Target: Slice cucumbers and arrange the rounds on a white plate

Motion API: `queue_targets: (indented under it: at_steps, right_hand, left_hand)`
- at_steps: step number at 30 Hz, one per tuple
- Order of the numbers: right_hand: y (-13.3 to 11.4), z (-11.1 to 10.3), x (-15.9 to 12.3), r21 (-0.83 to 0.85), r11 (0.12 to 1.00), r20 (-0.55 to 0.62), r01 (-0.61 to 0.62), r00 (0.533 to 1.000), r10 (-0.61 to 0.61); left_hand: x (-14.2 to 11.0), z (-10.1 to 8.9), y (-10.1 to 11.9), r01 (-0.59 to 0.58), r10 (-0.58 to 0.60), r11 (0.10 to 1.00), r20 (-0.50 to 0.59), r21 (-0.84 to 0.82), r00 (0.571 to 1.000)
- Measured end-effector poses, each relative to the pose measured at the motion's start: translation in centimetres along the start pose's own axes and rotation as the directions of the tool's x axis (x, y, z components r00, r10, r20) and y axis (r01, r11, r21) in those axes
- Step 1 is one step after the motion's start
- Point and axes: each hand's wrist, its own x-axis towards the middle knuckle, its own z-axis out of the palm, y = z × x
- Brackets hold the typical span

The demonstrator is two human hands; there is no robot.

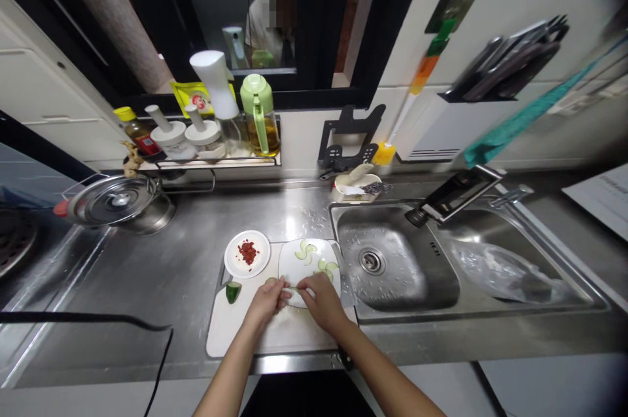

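My left hand (266, 302) and my right hand (322, 300) meet over the near edge of a white square plate (287, 264). Their fingers are closed in a pinch, with a thin green-edged cucumber slice (294, 289) between them. Another pale slice (271, 280) shows by my left fingertips. On the plate lie curved cucumber slices (307, 251) in two small fan-like groups. A cut cucumber chunk (233, 292) with dark green skin rests on the white cutting board (223, 332), left of my left hand. Behind it, a round white plate (230, 258) holds small red pieces.
A double steel sink (353, 227) with a tap (513, 196) lies right of the board. A lidded pot (152, 214) stands at the left. Seasoning jars (174, 142) and an oil bottle (260, 119) fill a shelf. A black cable (98, 317) crosses the left counter.
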Motion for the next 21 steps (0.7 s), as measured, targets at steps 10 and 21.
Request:
queue_targets:
  at_steps: [10,21]
  right_hand:
    - [-0.3,-0.9,-0.5,0.046,0.998,-0.013,0.032,0.999,-0.032]
    - [0.8,-0.3,-0.6,0.242,0.929,0.078,-0.278,0.96,0.267]
  left_hand:
    - [0.1,0.3,0.6,0.154,-0.13,0.97,0.133,-0.189,0.983]
    - [1.0,0.9,0.7,-0.01,0.012,0.991,0.014,-0.136,1.0]
